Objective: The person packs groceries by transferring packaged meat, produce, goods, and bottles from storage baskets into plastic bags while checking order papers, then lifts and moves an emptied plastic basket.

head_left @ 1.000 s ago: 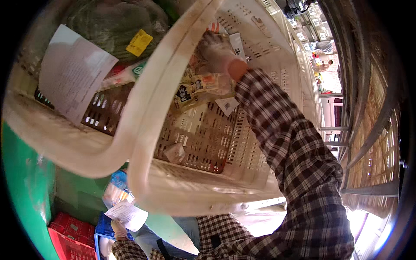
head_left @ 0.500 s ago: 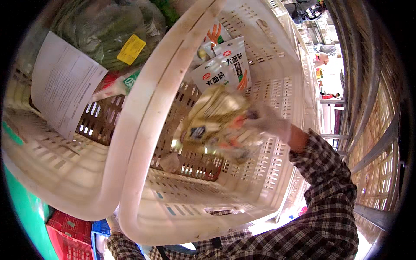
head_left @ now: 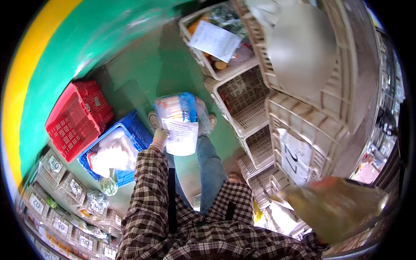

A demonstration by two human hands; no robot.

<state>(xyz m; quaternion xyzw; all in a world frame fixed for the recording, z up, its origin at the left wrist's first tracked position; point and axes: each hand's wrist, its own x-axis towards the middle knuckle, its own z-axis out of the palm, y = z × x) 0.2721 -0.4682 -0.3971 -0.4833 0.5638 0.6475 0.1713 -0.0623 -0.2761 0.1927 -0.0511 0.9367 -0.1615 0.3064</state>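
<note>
In front of my legs, my left hand [head_left: 160, 137] is closed on the edge of a printed paper sheet [head_left: 182, 138]. A clear plastic bag with blue, white and orange packs [head_left: 178, 107] hangs against the sheet; whether the same fingers hold it I cannot tell. At the lower right, a blurred golden-yellow plastic packet [head_left: 333, 208] is raised beside the crates. My right hand [head_left: 321, 239] is at its lower edge, mostly hidden behind it, with the sleeve just below.
White crates [head_left: 242, 125] are stacked along the right, one holding produce and a paper sheet [head_left: 215, 41]. A red basket [head_left: 80, 119] and a blue crate [head_left: 138, 130] with white bags stand on the green floor [head_left: 143, 69] at left. Numbered bins [head_left: 56, 164] line the lower left.
The view has swung from the inside of a white crate to the floor and my legs. My right hand has brought the golden packet out to the lower right; my left hand shows with the sheet.
</note>
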